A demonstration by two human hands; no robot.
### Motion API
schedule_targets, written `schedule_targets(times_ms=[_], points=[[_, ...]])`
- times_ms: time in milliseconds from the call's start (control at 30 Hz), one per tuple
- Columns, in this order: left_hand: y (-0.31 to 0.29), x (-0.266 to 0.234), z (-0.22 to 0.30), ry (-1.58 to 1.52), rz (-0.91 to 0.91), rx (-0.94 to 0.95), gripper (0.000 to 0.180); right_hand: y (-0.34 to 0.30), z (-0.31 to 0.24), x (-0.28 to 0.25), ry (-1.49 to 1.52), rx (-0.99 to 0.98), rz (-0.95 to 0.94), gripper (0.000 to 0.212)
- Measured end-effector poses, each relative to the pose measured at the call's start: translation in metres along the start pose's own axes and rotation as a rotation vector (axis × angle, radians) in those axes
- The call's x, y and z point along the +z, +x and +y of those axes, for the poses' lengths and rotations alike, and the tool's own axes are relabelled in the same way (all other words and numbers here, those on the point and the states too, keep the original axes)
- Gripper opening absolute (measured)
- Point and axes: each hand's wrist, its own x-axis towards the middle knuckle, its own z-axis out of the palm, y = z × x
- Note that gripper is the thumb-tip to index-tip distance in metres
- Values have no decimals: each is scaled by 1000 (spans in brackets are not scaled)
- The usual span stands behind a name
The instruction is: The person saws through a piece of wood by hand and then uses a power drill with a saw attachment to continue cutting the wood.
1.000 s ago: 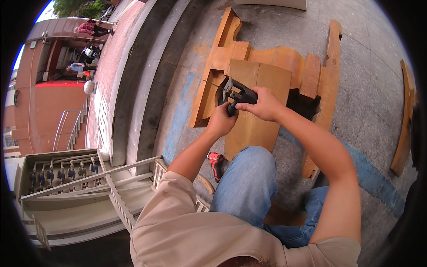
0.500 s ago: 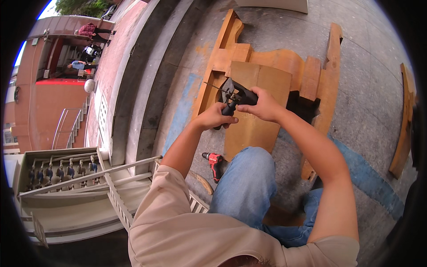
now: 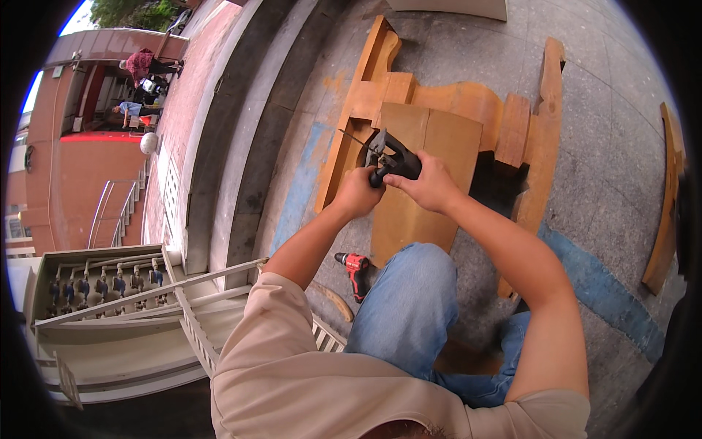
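A black handheld power saw (image 3: 404, 159) with a thin blade and a grey metal foot is held up before me, its blade pointing to the far left. My left hand (image 3: 358, 193) is wrapped round a black round part at its near side. My right hand (image 3: 430, 183) grips the saw's body from the right, thumb reaching toward the left hand. Below the saw a brown wooden panel (image 3: 417, 208) leans on an orange-brown wooden furniture frame (image 3: 461, 102). A red and black cordless drill (image 3: 356, 275) lies on the ground by my left knee.
A curved piece of wood (image 3: 333, 302) lies near the drill. Stone steps (image 3: 241, 146) run along the left. At lower left stands an opened cabinet (image 3: 80, 322) with pipes and valves. Another wooden piece (image 3: 664, 212) lies far right. Two people (image 3: 146, 64) are in the distance.
My left hand has moved slightly up and closed further round the saw's near part, its fingers less visible. The saw has tilted slightly.
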Motion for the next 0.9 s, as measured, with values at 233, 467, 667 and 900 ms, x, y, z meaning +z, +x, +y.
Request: schedule_targets(times_ms=[233, 467, 667, 900], points=[[11, -7, -1, -28, -283, -46, 36, 10, 7, -3, -27, 159, -85, 62], [-29, 37, -26, 167, 193, 146, 35, -7, 5, 11, 363, 448, -260, 46], [-64, 75, -23, 30, 404, 77, 47, -17, -22, 41, 88, 360, -286, 63], [-46, 76, -77, -307, 805, -32, 38, 16, 9, 14, -458, -258, 65, 57]])
